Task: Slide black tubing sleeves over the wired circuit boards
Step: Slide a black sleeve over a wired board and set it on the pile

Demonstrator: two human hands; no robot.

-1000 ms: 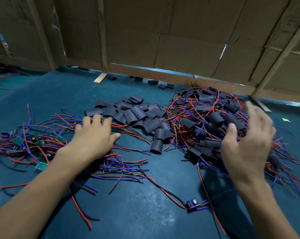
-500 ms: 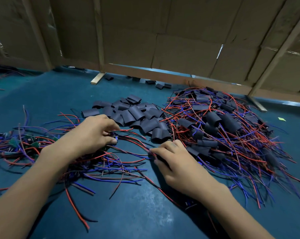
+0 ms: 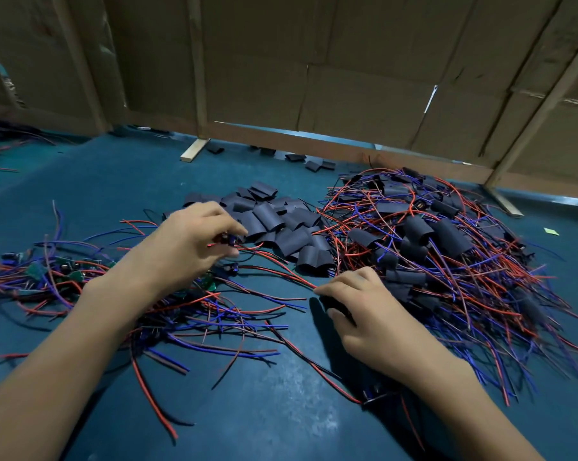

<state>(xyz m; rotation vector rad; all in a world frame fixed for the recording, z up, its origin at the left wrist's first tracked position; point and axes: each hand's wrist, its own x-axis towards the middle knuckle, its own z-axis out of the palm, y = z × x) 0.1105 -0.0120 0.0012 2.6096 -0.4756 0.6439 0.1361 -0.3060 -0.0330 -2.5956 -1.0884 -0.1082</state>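
Left hand (image 3: 184,247): fingers curled, pinching a small wired board (image 3: 229,240) at fingertips, beside the loose sleeve pile (image 3: 281,227). Right hand (image 3: 364,304): fingers curled around one black sleeve (image 3: 334,306), on the blue table (image 3: 264,394), near sleeved pile (image 3: 447,247)

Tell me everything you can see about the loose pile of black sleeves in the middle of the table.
The pile of black sleeves is a heap of short, flattened tube pieces, matte and dark, looking like soft plastic. They lie overlapping at many angles on the blue table, between the bare wired boards and the finished heap. Red and blue wires run against its near and right edges. The left hand is at its left edge, gripping a small dark part.
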